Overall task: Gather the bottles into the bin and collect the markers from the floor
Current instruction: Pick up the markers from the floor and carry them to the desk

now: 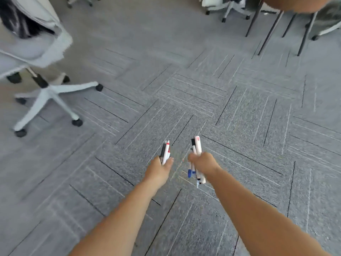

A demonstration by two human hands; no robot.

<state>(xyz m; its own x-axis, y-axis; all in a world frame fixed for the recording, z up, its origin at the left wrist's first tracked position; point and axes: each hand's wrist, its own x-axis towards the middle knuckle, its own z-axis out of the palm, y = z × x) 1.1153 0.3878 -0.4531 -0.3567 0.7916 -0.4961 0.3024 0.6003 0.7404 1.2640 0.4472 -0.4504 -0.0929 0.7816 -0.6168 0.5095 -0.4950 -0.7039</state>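
Right now both my forearms reach forward over the grey carpet [249,111], and each hand is closed on a bundle of markers. My left hand [158,168] has its fingers clamped around a small bundle of markers [165,151], red and black among them, whose long axis runs up and away from me, tips pointing far. My right hand [203,163] is fisted on a larger bundle [196,157]; those stand nearly upright through the fist, white barrels sticking out on the far side and blue caps hanging out on the near side, toward me. The two bundles sit just beside each other, not touching, with a narrow gap of carpet showing between them.

No loose marker shows anywhere on the floor ahead, so I judge the collecting to be done or close to it. No bottles and no bin are in view. What the next move turns on is the pairing of the bundles: their axes run roughly parallel, so sliding the left bundle rightward into the right fist should free a hand, and the left has less to pass across.

Farther off on the left stands a white office chair [49,93] on castors. Far right are dark table legs [271,32] and more chair bases.
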